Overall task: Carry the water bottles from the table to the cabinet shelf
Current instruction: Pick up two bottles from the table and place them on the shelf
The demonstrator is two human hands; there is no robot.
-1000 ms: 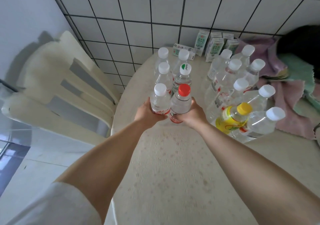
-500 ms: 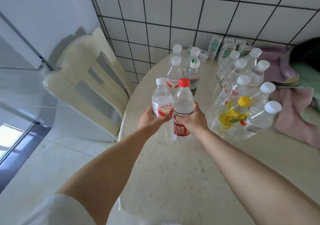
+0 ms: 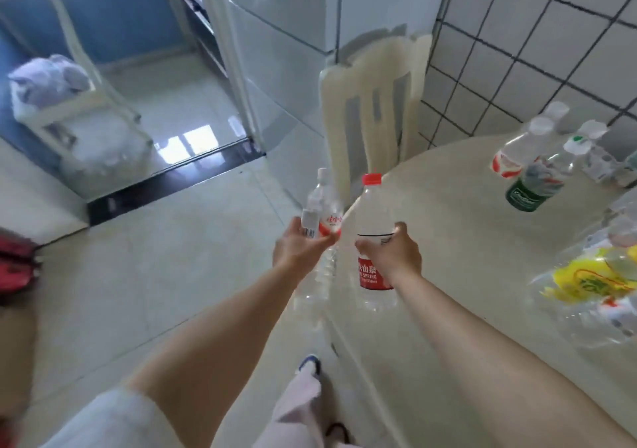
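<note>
Clear plastic fills both of my hands: my left hand (image 3: 300,245) is closed around a white-capped water bottle (image 3: 322,206), and my right hand (image 3: 391,251) is wrapped around a red-capped bottle (image 3: 375,237) with a red label. Both bottles are upright and lifted, held close side by side without quite touching. The left one hangs over the tiled floor (image 3: 138,258), the right one over the rounded edge of the pale surface (image 3: 448,213). More bottles (image 3: 531,168) stand on that surface to my right, blurred, well apart from my hands. A cream plastic chair (image 3: 375,110) stands just beyond the surface edge, ahead of the bottles. To my left the floor is open toward a doorway with a dark threshold (image 3: 172,179).
</note>
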